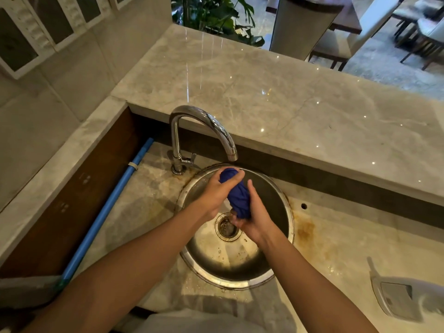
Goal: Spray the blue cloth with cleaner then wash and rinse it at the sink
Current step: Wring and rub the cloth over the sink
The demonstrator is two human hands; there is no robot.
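Observation:
The blue cloth point(237, 197) is twisted into a tight roll and held over the round steel sink point(245, 263), just below the spout of the chrome tap point(204, 126). My left hand point(215, 194) grips the roll's upper end. My right hand point(253, 218) grips its lower end, above the drain point(225, 228). No water stream shows at the spout. No spray bottle is clearly in view.
A blue pipe point(108, 207) runs along the left of the stained marble counter point(336, 239). A grey plastic object point(398, 296) lies at the right front. A raised marble ledge point(288, 99) runs behind the sink, with plants and chairs beyond.

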